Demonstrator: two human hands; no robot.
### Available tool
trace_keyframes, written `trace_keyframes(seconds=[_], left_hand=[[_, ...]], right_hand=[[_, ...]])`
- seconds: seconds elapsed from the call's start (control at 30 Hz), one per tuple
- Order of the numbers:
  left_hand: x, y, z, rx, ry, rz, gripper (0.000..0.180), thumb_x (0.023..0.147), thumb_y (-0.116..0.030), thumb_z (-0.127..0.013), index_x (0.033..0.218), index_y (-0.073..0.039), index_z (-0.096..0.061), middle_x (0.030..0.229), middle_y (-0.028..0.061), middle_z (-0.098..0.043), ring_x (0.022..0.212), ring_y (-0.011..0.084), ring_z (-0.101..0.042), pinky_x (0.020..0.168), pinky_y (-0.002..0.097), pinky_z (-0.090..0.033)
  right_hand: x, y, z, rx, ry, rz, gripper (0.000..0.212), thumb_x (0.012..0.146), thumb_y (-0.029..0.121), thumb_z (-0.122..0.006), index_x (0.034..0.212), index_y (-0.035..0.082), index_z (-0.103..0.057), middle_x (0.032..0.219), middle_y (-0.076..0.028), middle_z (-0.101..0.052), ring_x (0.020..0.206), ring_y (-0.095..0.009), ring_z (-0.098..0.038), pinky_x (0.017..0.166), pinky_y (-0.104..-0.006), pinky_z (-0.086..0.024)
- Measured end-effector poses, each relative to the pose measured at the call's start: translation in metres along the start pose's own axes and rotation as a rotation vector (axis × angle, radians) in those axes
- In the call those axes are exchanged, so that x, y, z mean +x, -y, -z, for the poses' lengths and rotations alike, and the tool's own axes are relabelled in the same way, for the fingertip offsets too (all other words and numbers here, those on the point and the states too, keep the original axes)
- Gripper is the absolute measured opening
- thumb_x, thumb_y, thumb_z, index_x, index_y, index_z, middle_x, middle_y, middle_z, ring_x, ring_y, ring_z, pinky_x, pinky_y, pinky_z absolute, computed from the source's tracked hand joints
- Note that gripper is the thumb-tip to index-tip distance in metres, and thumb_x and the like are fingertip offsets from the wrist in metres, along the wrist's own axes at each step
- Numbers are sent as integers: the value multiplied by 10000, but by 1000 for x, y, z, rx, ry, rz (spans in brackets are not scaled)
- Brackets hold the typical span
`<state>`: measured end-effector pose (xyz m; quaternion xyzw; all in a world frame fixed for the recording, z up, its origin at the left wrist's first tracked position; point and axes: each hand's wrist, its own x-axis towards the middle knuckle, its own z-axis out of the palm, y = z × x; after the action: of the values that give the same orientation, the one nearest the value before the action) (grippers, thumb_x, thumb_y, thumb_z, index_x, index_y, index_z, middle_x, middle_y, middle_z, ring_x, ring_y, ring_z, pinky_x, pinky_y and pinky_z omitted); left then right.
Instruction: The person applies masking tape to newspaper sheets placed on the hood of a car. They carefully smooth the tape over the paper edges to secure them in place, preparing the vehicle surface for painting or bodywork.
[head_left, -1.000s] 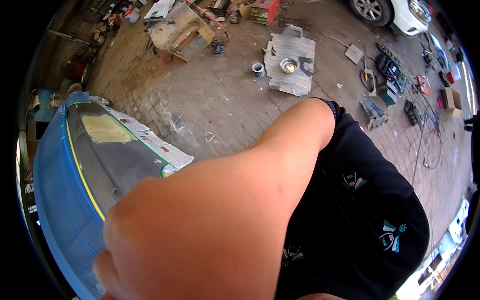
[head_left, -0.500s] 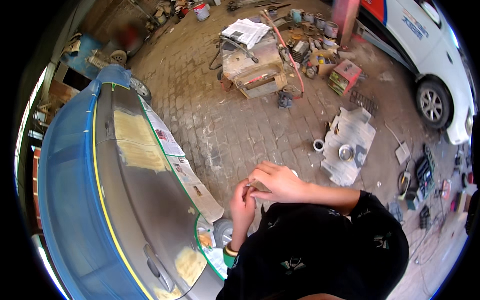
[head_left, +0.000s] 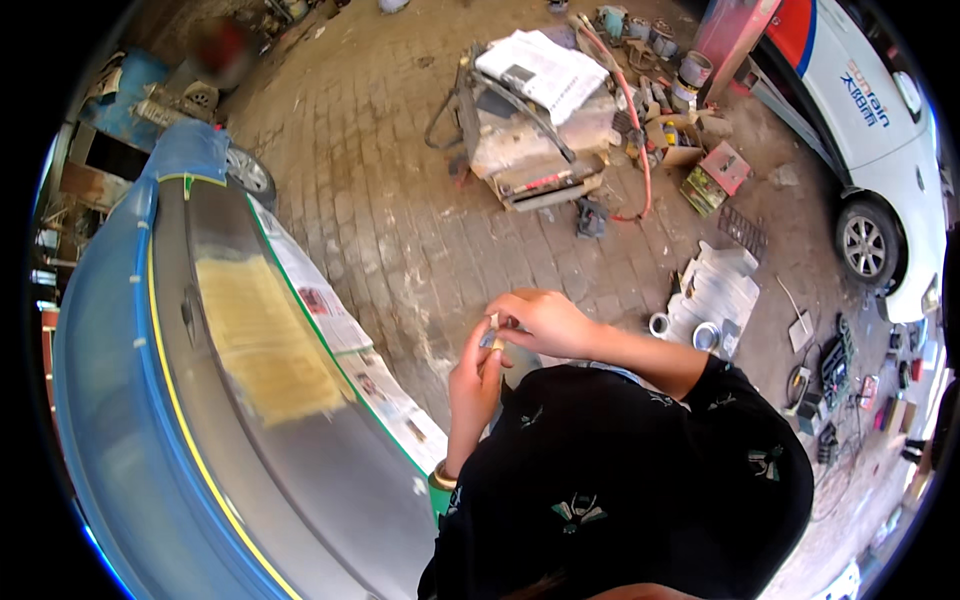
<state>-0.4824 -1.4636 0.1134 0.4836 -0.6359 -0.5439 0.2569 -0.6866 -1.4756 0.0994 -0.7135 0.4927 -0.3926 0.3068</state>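
In front of my chest my two hands meet, fingers pinched together. Between the fingertips sits a small tan and bluish-grey scrap (head_left: 491, 339), its kind too small to tell. My left hand (head_left: 471, 388) is closed on it from below, and my right hand (head_left: 548, 322) is closed on it from above. To the left lies the dull grey side of a car (head_left: 225, 400), with a large smooth patch of yellow filler (head_left: 268, 338) on it. Blue masking film (head_left: 110, 370) covers the car beyond yellow tape (head_left: 180, 405). Newspaper (head_left: 325, 310) runs along the green-taped edge.
A worn box-shaped stand (head_left: 535, 140) with newspaper and a hose on top stands ahead on the paving. At right lie a flat metal sheet (head_left: 725, 290), a round tin (head_left: 706, 335) and scattered tools (head_left: 830, 370). A white car (head_left: 880, 130) is parked at far right.
My view has shifted, bringing the filler patch nearer and the lower panel out of sight. My hands have risen slightly, still together, and the small scrap between the fingers now shows more clearly.
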Motion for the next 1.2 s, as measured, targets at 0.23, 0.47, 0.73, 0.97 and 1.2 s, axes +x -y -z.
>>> trace_keyframes(seconds=[0.23,0.47,0.73,0.97,1.2], left_hand=[[151,-15,76,114,77,-166,568,995,-22,-536,1544,-94,-409,826,39,-704,586,60,-518,562,236,-433],[262,-25,114,112,162,-82,611,991,-31,-544,1571,-103,-366,848,59,-710,635,77,-549,612,248,-456],[385,-61,157,29,51,106,589,1009,6,-505,1570,-107,-362,843,46,-692,602,57,-496,577,219,-425],[463,-95,169,105,0,150,546,1006,2,-513,1537,-62,-405,855,46,-694,596,59,-499,566,219,-421],[496,-102,152,147,75,222,489,1010,-19,-520,1494,-44,-458,866,52,-701,599,67,-524,571,225,-442]], right_hand=[[122,-67,21,-91,-290,-186,247,837,83,-761,1065,35,-680,987,-114,-704,931,-265,-705,851,-360,-563],[188,-255,133,-316,-690,-555,317,829,194,-777,1078,24,-680,1019,-172,-713,991,-323,-695,854,-425,-546],[333,-480,262,-452,-745,-664,297,837,240,-759,1044,34,-702,1051,-172,-734,1017,-328,-700,892,-430,-545],[402,-604,314,-471,-838,-959,250,908,229,-614,1069,120,-771,1048,-160,-754,1026,-347,-711,923,-432,-546],[432,-598,320,-421,-504,-1133,379,810,423,-764,1058,137,-770,1035,-74,-771,1036,-307,-701,940,-391,-521]])
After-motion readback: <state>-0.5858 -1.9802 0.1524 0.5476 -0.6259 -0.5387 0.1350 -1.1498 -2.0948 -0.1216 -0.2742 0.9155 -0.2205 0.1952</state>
